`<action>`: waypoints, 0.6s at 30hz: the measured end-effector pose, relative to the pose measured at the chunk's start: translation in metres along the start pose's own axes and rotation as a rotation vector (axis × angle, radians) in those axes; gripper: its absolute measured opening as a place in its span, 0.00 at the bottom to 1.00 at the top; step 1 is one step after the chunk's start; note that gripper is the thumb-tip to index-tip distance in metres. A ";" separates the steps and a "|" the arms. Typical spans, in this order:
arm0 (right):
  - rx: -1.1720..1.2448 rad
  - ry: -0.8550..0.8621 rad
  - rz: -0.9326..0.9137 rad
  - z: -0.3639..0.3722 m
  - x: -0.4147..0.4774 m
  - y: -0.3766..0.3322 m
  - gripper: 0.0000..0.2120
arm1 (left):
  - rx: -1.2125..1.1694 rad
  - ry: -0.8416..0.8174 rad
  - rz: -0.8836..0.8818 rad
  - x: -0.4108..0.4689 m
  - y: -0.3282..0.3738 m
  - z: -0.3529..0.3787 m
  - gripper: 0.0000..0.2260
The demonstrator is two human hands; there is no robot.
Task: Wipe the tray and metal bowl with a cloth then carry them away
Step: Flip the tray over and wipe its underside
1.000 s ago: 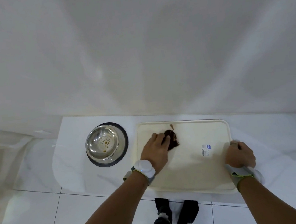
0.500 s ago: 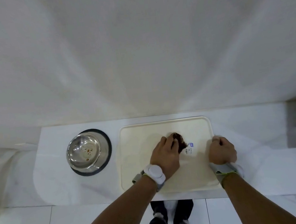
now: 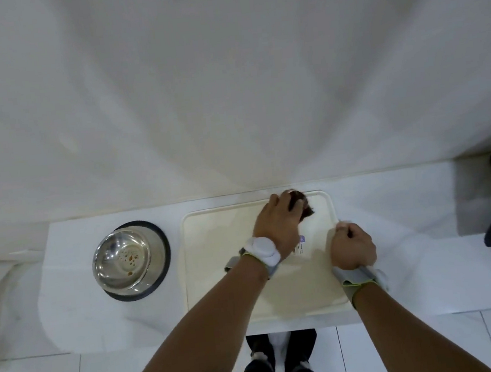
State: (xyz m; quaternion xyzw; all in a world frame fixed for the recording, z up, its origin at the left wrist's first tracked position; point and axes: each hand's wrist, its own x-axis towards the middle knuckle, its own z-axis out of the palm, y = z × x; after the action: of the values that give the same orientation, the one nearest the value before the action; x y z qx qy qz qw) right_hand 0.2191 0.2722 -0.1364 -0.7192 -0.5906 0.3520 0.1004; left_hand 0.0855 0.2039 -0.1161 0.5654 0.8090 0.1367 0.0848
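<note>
Left hand point(image 3: 275, 225) clenched on dark brown crumpled cloth point(image 3: 301, 207) at far right corner of cream rectangular plastic tray point(image 3: 216, 267); right hand point(image 3: 352, 247) fisted over tray's right rim; round metal bowl point(image 3: 124, 259) (dirty) leftward, nearer left hand.

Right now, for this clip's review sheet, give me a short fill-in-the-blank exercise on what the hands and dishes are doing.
1. The left hand presses a dark cloth on the tray's far ____ corner.
2. The right hand grips the tray's ____ edge.
3. The metal bowl stands to the ____ of the tray.
4. Brown spots lie inside the ____.

Missing words: right; right; left; bowl
</note>
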 end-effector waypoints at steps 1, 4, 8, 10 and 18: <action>0.001 -0.006 0.004 0.000 0.001 0.000 0.13 | 0.009 0.039 -0.035 -0.010 -0.014 -0.005 0.17; -0.001 -0.039 0.007 -0.001 0.000 -0.001 0.13 | 0.023 0.138 -0.164 -0.054 -0.066 -0.019 0.10; -0.007 -0.039 0.009 -0.003 0.000 -0.001 0.14 | 0.096 0.115 -0.392 -0.106 -0.122 -0.038 0.17; -0.005 -0.045 0.008 -0.002 0.000 0.000 0.14 | 0.120 0.096 -0.412 -0.117 -0.125 -0.038 0.17; 0.034 -0.067 0.012 -0.007 -0.004 -0.002 0.14 | -0.049 0.017 -0.148 -0.211 -0.072 -0.021 0.13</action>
State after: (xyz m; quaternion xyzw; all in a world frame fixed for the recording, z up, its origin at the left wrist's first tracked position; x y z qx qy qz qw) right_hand 0.2218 0.2709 -0.1289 -0.7087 -0.5833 0.3864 0.0905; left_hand 0.0877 -0.0197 -0.1228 0.5006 0.8457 0.1546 0.1017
